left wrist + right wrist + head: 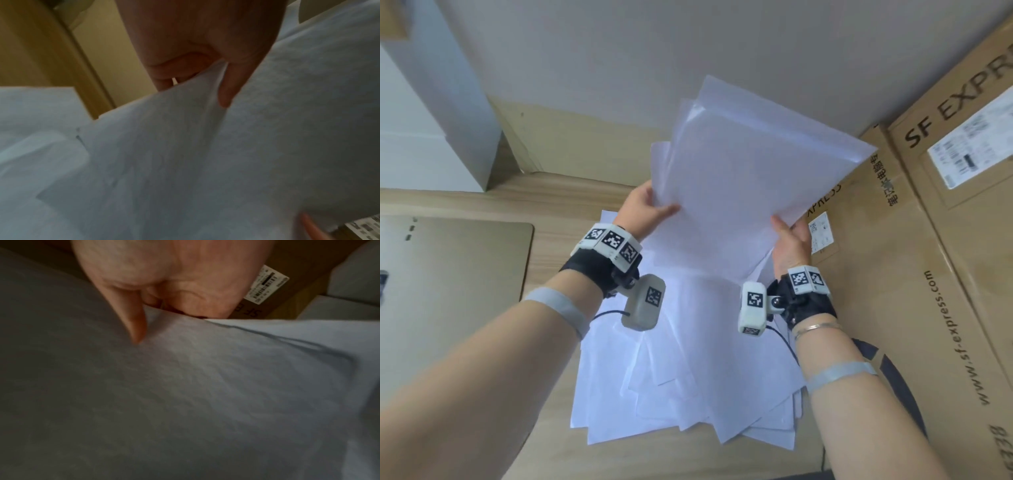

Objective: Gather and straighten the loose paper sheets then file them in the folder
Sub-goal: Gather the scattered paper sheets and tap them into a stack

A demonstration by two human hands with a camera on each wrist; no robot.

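Note:
A bundle of white paper sheets [750, 178] is held up off the table, its edges fanned and uneven. My left hand [647, 205] grips its left edge, thumb on the front [226, 91]. My right hand [791, 236] grips the lower right edge, thumb on the front [135, 327]. Both wrist views are filled by the held sheets [205, 162] [185, 386]. Below my wrists a messy pile of loose white sheets [688, 383] lies spread on the wooden table [558, 219]. A tan flat folder [455, 274] lies at the left on the table.
Large cardboard shipping boxes [914, 274] stand close on the right, reaching the table edge. A white cabinet [431, 120] stands at the back left, with a beige wall behind. Bare wood shows between the folder and the paper pile.

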